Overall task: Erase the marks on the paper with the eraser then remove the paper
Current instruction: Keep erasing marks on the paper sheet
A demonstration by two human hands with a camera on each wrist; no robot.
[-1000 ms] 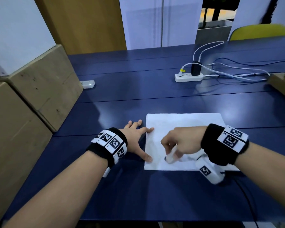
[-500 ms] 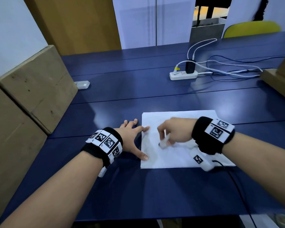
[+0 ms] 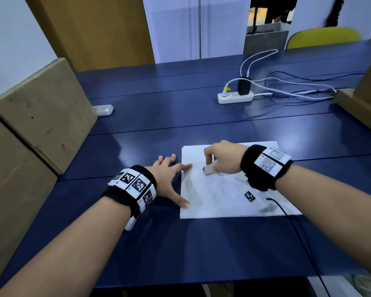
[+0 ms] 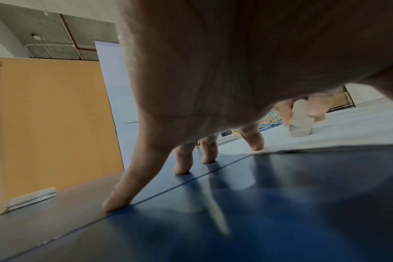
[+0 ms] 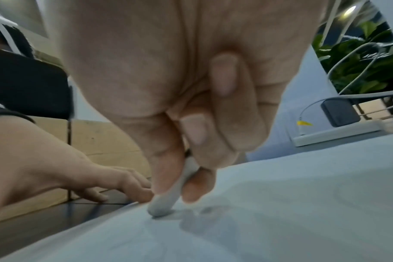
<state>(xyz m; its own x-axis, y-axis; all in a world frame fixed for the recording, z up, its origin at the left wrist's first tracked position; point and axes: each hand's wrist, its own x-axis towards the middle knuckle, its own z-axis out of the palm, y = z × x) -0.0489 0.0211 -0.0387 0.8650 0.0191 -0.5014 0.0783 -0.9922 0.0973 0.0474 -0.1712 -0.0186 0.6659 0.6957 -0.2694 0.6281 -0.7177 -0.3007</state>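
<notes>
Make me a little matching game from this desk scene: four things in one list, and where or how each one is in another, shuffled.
Things:
1. eraser
2. left hand
3. power strip
4. paper

States:
A. lying flat on the blue table
B. far side of the table, with a black plug in it
C. fingers spread, pressing the sheet's left edge
D. pinched in the right hand, tip on the sheet

Pairs: 1-D, 2-C, 3-B, 4-A
</notes>
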